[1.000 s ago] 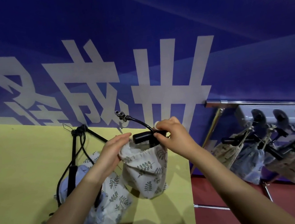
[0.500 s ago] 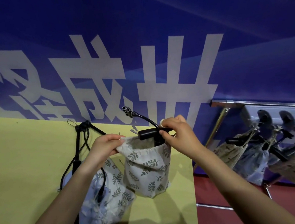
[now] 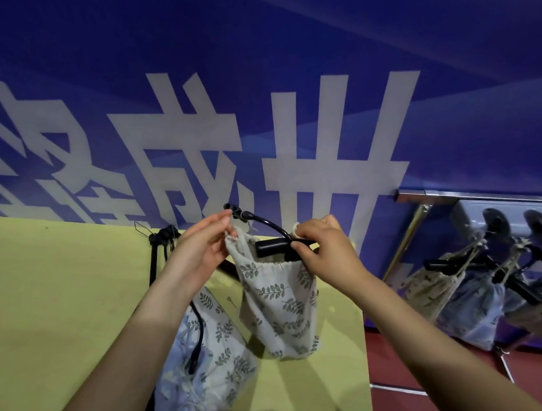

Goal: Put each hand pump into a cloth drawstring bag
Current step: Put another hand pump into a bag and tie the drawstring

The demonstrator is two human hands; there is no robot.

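Your left hand (image 3: pixel 199 248) has lifted the bag (image 3: pixel 279 301) mouth higher, your right hand (image 3: pixel 324 250) pinches the other side, so the pump (image 3: pixel 269 247) sits deeper.

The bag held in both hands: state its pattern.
The bag is off-white cloth with grey-green leaf sprigs, seen in the head view.
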